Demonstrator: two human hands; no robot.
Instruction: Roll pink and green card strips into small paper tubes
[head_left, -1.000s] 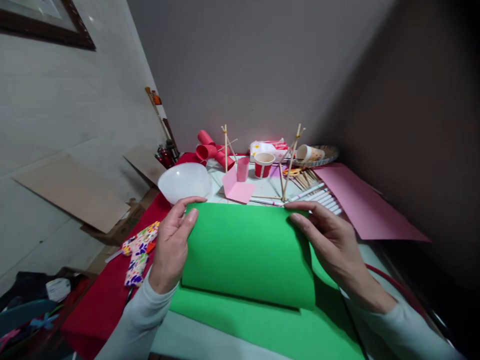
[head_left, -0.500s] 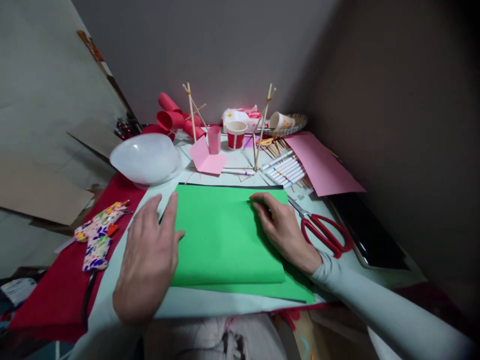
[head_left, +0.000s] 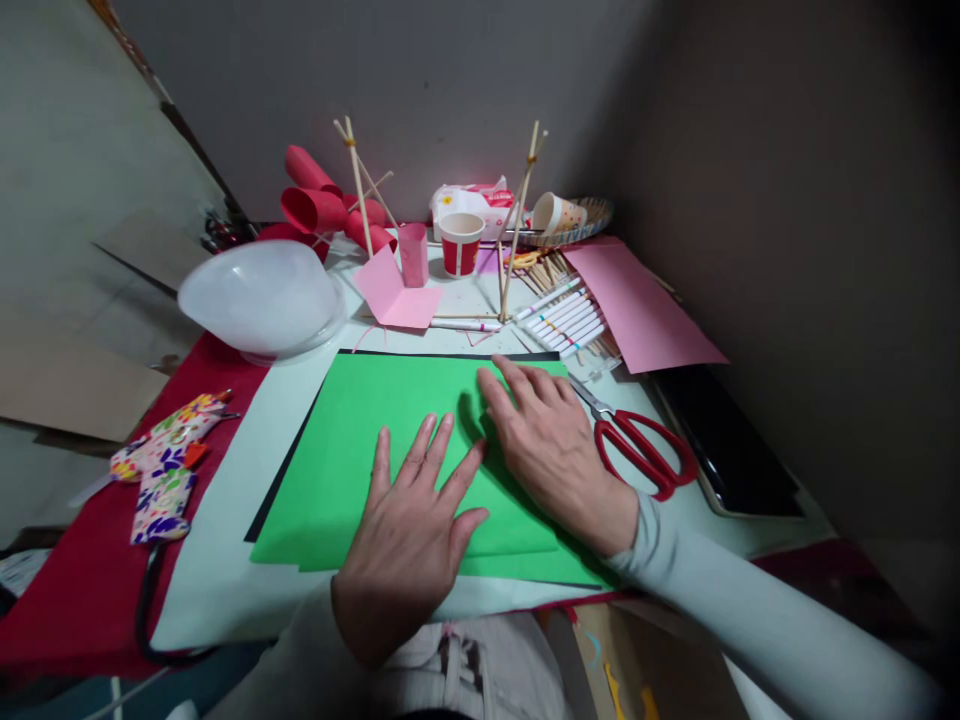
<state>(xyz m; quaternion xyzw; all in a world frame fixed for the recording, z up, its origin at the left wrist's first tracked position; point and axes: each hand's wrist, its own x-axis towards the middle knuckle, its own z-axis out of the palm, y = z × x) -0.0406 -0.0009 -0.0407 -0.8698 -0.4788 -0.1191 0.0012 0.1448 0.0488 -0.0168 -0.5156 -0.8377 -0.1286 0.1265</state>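
Green paper (head_left: 375, 390) lies at the front middle of the table, over a black sheet (head_left: 289, 470) whose edges show at the left and back. My left hand (head_left: 412, 520) rests palm down on the paper's lower middle, fingers spread. Just right of it, my right hand (head_left: 551, 440) touches the paper with its fingertips, fingers bent but apart. Neither hand holds anything. Scissors with red handles (head_left: 649, 455) lie beside my right wrist.
Behind the paper stand a folded pink card (head_left: 397, 295), a paper cup (head_left: 460, 245) and stick frames (head_left: 517, 225). White markers (head_left: 566, 320), pink paper (head_left: 645, 310) and a black phone (head_left: 727, 440) are right. A translucent bowl (head_left: 262, 295) sits left.
My left hand has moved right, from the paper's left edge onto its middle, and spread flat. My right hand has shifted slightly left. The view has tilted down a little.
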